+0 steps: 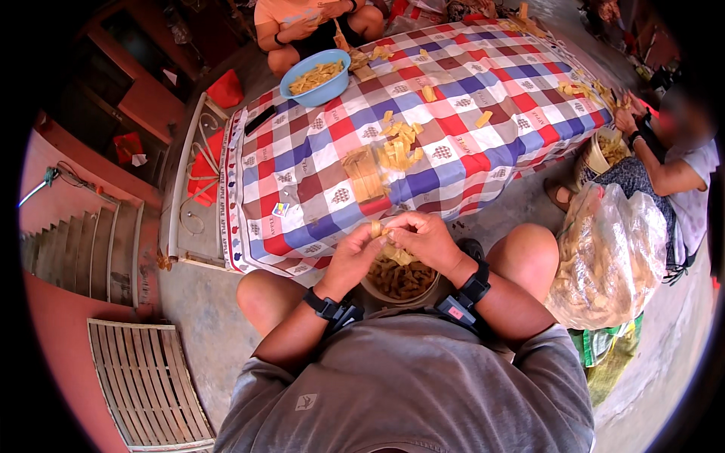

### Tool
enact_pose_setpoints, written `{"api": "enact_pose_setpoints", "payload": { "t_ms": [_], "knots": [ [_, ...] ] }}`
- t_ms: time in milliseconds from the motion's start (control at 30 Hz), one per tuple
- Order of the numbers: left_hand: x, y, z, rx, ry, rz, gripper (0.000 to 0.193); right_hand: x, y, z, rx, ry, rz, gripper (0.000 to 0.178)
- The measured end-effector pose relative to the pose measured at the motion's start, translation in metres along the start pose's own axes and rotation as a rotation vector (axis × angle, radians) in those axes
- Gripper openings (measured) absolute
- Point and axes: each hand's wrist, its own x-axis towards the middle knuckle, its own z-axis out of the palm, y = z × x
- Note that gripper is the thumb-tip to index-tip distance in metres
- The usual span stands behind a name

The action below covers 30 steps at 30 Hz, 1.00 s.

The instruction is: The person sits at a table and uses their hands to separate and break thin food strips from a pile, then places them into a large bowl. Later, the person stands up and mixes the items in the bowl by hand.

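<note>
From the head camera, both hands meet just past the near edge of the tabletop [483, 143], which wears a checked cloth of red, blue and white squares with small dark emblems. The left hand [353, 258] and the right hand [424, 238] are closed together on a small yellow strip [375, 228], fingertips pinching it from both sides. Directly beneath them, between the knees, stands a round pail [400, 281] filled with tan pieces.

On the cloth just beyond the hands lies a clear bag [371, 172] of stacked yellow strips, with loose yellow pieces [400, 136] scattered behind it. A small card [280, 209] with red, blue and yellow patches lies near the cloth's left edge, and a dark flat phone-like object [260, 119] rests farther up that side. A blue bowl [316, 77] of yellow strips sits at the far end, before a seated person.

At the right, a large clear plastic sack [610, 257] bulges with pale pieces beside the right knee, and another person leans over a bucket [604, 151].
</note>
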Motion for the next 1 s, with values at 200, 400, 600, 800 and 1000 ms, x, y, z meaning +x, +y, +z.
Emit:
{"api": "enact_pose_setpoints", "payload": {
  "t_ms": [200,400,600,800,1000],
  "knots": [
    [0.000,0.005,-0.004,0.045,-0.168,-0.094,0.020,0.006,0.002,-0.009,0.099,-0.043,0.012,0.034],
    [-0.002,0.024,-0.001,-0.070,-0.281,-0.245,0.023,0.012,0.003,-0.017,0.109,-0.216,0.075,0.042],
    [-0.005,0.004,-0.003,-0.326,-0.073,-0.312,0.016,0.006,-0.003,-0.010,0.176,-0.232,0.030,0.046],
    [-0.006,0.000,-0.005,-0.188,-0.002,-0.173,0.011,0.003,-0.005,0.001,-0.025,-0.086,-0.015,0.036],
    [-0.002,-0.002,-0.006,-0.146,-0.027,-0.137,0.012,0.004,0.000,-0.005,-0.032,-0.132,0.154,0.020]
  ]
}}
